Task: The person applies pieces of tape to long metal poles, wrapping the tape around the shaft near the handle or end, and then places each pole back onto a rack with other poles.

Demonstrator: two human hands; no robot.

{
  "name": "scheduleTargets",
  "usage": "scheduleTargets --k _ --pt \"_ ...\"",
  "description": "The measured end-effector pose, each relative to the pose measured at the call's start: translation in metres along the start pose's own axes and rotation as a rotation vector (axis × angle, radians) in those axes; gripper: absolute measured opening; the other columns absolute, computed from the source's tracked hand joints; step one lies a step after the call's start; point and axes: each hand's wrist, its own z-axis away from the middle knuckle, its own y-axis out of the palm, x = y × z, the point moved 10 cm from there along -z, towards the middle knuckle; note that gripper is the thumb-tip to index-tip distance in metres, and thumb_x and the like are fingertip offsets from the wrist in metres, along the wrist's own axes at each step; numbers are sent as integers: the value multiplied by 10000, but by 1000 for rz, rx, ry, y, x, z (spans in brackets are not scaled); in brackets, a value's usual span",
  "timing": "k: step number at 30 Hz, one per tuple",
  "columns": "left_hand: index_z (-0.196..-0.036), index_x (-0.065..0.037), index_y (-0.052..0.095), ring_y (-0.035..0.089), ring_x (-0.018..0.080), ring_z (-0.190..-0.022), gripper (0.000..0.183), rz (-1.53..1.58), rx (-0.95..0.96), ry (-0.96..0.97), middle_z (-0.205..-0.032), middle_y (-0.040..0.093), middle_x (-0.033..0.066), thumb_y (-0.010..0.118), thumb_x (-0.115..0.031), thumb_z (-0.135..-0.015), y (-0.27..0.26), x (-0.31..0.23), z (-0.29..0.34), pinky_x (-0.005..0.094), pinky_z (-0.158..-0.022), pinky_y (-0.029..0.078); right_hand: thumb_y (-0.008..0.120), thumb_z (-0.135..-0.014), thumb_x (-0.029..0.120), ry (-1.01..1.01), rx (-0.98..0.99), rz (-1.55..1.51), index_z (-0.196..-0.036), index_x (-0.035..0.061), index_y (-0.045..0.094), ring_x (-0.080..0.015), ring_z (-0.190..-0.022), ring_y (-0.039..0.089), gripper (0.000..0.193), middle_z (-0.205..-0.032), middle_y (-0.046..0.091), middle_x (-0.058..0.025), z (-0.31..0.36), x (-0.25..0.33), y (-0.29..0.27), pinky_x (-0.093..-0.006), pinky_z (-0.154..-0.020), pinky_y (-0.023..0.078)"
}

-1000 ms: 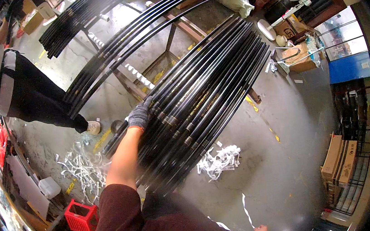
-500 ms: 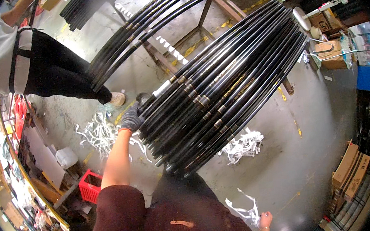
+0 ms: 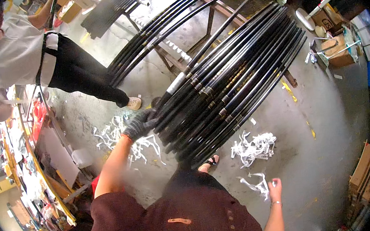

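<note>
My left hand (image 3: pixel 139 125), in a dark grey knit glove, is closed at the near end of a black pole with a white band (image 3: pixel 177 83). Its far end angles away from a wide row of glossy black poles (image 3: pixel 231 80) with gold rings and markings. The glove touches the left edge of that row. Down at the right, my bare right hand (image 3: pixel 274 189) pinches crumpled white strips (image 3: pixel 258 185), which dangle beside it, away from the poles.
White strip piles lie on the floor, one (image 3: pixel 255 147) right of the poles, another (image 3: pixel 120 132) beyond my left hand. A person (image 3: pixel 70 69) stands at the left by more poles (image 3: pixel 144 38). A metal frame (image 3: pixel 209 26) supports poles. Cardboard boxes (image 3: pixel 362 173) stand right.
The white-banded pole's far end has swung left, away from the row. My right hand has risen farther into view with the white strips. The whole view has shifted somewhat.
</note>
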Motion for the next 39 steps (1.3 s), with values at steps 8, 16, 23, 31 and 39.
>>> scheduleTargets --k 8,16,23,31,39 --pt "-1262 -15 527 578 145 -960 528 595 632 105 -1030 608 52 642 -373 -893 235 -194 61 302 -836 487 691 -797 150 -510 306 -219 -1004 7 641 -184 -950 608 257 -983 675 -95 36 210 26 -311 -869 456" --pt "-1247 -11 537 608 163 -881 457 521 709 248 -961 621 55 667 -263 -889 371 -265 113 341 -850 507 787 -747 336 -779 86 -193 -909 18 624 -198 -670 636 392 -751 642 -90 146 320 -91 -331 -643 495" --pt "-1209 -61 510 579 118 -857 442 316 514 494 -944 586 31 709 -15 -817 406 -288 141 273 -772 505 786 -745 312 -854 -318 -10 -791 24 599 -322 -594 613 346 -670 638 -133 174 314 -127 -373 -544 461" --pt "-1214 -61 499 601 132 -820 484 352 660 433 -917 606 35 733 -22 -792 414 -294 160 285 -713 515 689 -848 160 -815 -154 -465 -817 -14 599 -202 -511 502 199 -603 564 -146 152 274 -124 -334 -533 422" --pt "-1193 -64 519 606 150 -772 481 307 688 380 -915 624 52 763 -102 -780 385 -282 163 306 -691 517 653 -864 307 -700 -389 -111 -828 72 589 -384 -679 624 245 -699 638 -157 107 258 -104 -471 -597 460"
